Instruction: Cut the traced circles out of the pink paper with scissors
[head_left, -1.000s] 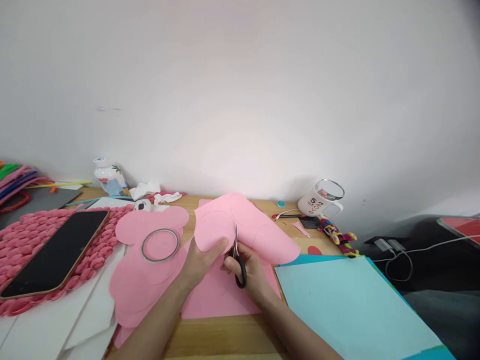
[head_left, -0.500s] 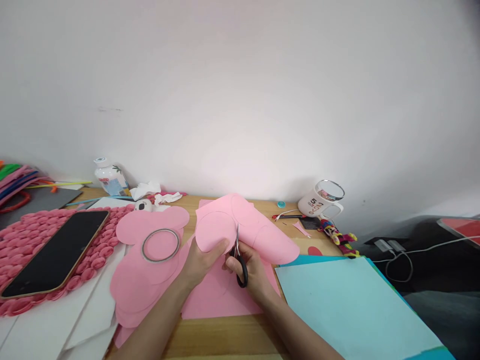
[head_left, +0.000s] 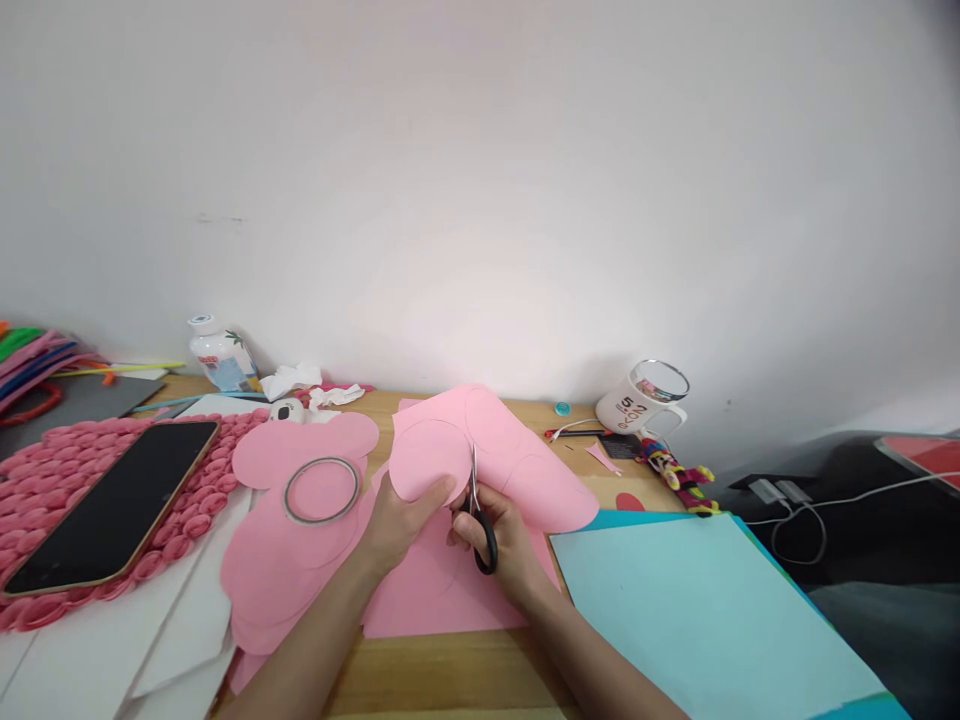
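Left hand [head_left: 400, 520] pinches curled pink paper [head_left: 529, 470]; right hand [head_left: 510, 538] grips scissors [head_left: 473, 492], apparently steel-bladed. Round ring [head_left: 286, 496] lies at nine o'clock.

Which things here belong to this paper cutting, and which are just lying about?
In use:
- scissors, in the right hand
- pink sheet, in the left hand

Apparently just lying about:
- phone
- mug
- bottle
- small figure

Wooden table [head_left: 442, 675]: mug [head_left: 628, 405], bottle [head_left: 223, 358], pink sheets [head_left: 442, 610], blue sheets [head_left: 712, 600].
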